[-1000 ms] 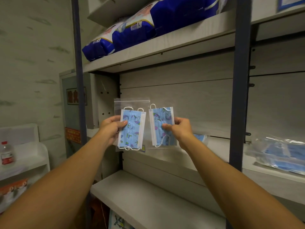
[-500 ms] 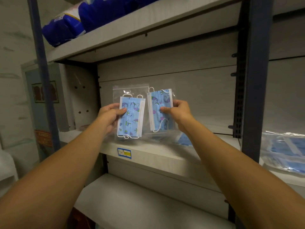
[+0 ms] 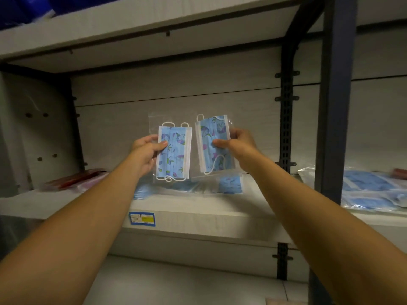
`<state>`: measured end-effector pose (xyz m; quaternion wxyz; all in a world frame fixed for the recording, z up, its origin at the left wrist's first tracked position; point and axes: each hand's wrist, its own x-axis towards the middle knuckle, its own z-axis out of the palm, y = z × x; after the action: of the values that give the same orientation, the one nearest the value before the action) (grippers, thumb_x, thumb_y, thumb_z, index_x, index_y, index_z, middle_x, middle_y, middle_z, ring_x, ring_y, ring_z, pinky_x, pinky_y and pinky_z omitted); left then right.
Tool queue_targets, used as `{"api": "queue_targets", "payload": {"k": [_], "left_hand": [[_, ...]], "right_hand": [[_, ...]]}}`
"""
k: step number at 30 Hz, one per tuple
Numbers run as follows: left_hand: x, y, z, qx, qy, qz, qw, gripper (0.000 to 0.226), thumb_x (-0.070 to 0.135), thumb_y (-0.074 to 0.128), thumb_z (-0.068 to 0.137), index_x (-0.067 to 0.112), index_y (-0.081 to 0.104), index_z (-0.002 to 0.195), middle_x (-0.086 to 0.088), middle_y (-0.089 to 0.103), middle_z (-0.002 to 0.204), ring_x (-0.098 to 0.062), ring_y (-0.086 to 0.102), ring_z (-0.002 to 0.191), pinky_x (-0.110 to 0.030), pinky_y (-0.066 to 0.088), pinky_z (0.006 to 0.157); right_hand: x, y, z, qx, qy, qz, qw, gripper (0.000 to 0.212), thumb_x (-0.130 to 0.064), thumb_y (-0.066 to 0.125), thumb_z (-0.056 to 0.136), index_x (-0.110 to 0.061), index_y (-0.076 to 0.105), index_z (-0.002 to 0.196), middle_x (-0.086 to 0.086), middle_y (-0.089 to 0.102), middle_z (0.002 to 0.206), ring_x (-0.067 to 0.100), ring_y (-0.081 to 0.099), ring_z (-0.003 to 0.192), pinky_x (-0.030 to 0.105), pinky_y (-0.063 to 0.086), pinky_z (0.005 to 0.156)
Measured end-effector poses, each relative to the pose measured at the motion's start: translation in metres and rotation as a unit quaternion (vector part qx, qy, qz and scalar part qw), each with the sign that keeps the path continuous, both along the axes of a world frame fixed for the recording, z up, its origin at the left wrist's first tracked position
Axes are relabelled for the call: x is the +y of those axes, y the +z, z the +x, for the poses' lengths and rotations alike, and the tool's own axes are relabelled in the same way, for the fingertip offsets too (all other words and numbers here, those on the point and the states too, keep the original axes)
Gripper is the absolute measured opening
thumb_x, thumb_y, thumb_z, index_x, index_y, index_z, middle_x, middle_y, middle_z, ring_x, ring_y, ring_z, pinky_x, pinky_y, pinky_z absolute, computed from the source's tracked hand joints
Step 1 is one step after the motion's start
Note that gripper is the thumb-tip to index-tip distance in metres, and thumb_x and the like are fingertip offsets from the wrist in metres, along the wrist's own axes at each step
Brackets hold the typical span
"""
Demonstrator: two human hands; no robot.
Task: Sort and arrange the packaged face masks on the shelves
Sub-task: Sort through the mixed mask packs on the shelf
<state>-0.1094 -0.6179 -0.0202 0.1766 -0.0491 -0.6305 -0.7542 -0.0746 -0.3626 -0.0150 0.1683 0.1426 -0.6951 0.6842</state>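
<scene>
Left hand [image 3: 147, 153] pinches a bagged blue patterned mask [image 3: 173, 153] by its edge, thumb on the front, holding it upright above the middle shelf [image 3: 198, 214]. At three o'clock of it, just beside, the right hand [image 3: 236, 143] pinches a second bagged mask [image 3: 214, 143], tilted a little. More packaged blue masks [image 3: 230, 184] lie flat on the shelf at six o'clock of the pair, red packets [image 3: 72, 180] at nine o'clock, another blue pile [image 3: 370, 190] at three o'clock past the dark upright post [image 3: 334, 95]. A price label [image 3: 142, 219] sits on the shelf's front edge.
</scene>
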Motion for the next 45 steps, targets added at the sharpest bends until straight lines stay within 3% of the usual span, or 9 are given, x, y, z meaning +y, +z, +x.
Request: {"api": "queue_targets", "payload": {"k": [5, 10, 15, 20, 28, 33, 41, 45], "left_hand": [[0.008, -0.005, -0.026, 0.001, -0.051, 0.0, 0.999, 0.029, -0.007, 0.072, 0.085, 0.003, 0.064, 0.111, -0.015, 0.074, 0.098, -0.023, 0.075, 0.081, -0.041, 0.062, 0.073], [0.026, -0.014, -0.043, 0.006, -0.092, 0.025, 0.995, 0.023, -0.01, 0.069, 0.086, 0.004, 0.064, 0.103, -0.009, 0.075, 0.081, -0.019, 0.075, 0.067, -0.035, 0.062, 0.058], [0.04, -0.029, -0.061, -0.003, -0.106, 0.018, 0.994, 0.024, -0.008, 0.072, 0.084, 0.004, 0.064, 0.103, -0.013, 0.074, 0.093, -0.02, 0.074, 0.071, -0.037, 0.062, 0.065], [0.047, -0.034, -0.076, 0.001, -0.1, 0.028, 0.995, 0.02, -0.01, 0.071, 0.084, 0.007, 0.064, 0.092, -0.01, 0.072, 0.084, -0.015, 0.073, 0.06, -0.032, 0.061, 0.057], [0.038, -0.058, -0.106, -0.002, -0.107, 0.025, 0.994, 0.02, -0.005, 0.076, 0.081, 0.001, 0.068, 0.099, -0.016, 0.076, 0.085, -0.029, 0.074, 0.072, -0.049, 0.06, 0.08], [0.038, -0.063, -0.108, 0.007, -0.115, -0.01, 0.993, 0.021, -0.002, 0.076, 0.083, 0.004, 0.07, 0.102, -0.014, 0.078, 0.087, -0.032, 0.076, 0.077, -0.048, 0.061, 0.076], [0.046, -0.063, -0.107, 0.023, -0.141, -0.027, 0.989, 0.017, -0.004, 0.075, 0.083, 0.004, 0.071, 0.098, -0.013, 0.078, 0.085, -0.029, 0.076, 0.076, -0.043, 0.06, 0.073], [0.049, -0.063, -0.103, 0.028, -0.153, -0.022, 0.988, 0.015, -0.005, 0.074, 0.084, 0.004, 0.071, 0.095, -0.014, 0.078, 0.086, -0.026, 0.076, 0.075, -0.039, 0.061, 0.068]], "right_hand": [[0.015, -0.01, -0.005, -0.02, -0.047, -0.029, 0.998, 0.021, -0.001, 0.079, 0.082, -0.009, 0.071, 0.1, 0.009, 0.077, 0.092, 0.017, 0.076, 0.068, 0.029, 0.059, 0.054], [0.025, -0.026, -0.007, -0.039, -0.093, -0.042, 0.994, 0.024, 0.003, 0.079, 0.081, -0.001, 0.071, 0.103, 0.012, 0.076, 0.09, 0.02, 0.074, 0.064, 0.03, 0.059, 0.052], [0.029, -0.037, -0.018, -0.073, -0.125, -0.038, 0.989, 0.025, 0.001, 0.081, 0.079, -0.005, 0.069, 0.101, 0.008, 0.075, 0.088, 0.02, 0.075, 0.066, 0.029, 0.058, 0.051], [0.022, -0.035, -0.031, -0.075, -0.136, -0.018, 0.988, 0.023, 0.001, 0.081, 0.079, -0.01, 0.066, 0.092, 0.006, 0.073, 0.087, 0.012, 0.073, 0.059, 0.025, 0.056, 0.048], [0.028, -0.053, -0.058, -0.127, -0.12, -0.023, 0.984, 0.062, -0.002, 0.086, 0.074, -0.007, 0.052, 0.126, 0.012, 0.07, 0.108, 0.027, 0.075, 0.084, 0.034, 0.062, 0.06], [0.028, -0.061, -0.067, -0.136, -0.108, 0.012, 0.985, 0.07, -0.002, 0.088, 0.072, -0.01, 0.05, 0.131, 0.014, 0.071, 0.109, 0.03, 0.075, 0.088, 0.045, 0.063, 0.075], [0.032, -0.061, -0.068, -0.139, -0.126, 0.057, 0.981, 0.077, -0.002, 0.09, 0.068, -0.014, 0.049, 0.131, 0.01, 0.072, 0.1, 0.022, 0.076, 0.076, 0.033, 0.061, 0.061], [0.033, -0.065, -0.073, -0.136, -0.155, 0.12, 0.971, 0.077, -0.006, 0.092, 0.066, -0.014, 0.05, 0.13, 0.008, 0.071, 0.102, 0.024, 0.074, 0.086, 0.042, 0.063, 0.078]]}}
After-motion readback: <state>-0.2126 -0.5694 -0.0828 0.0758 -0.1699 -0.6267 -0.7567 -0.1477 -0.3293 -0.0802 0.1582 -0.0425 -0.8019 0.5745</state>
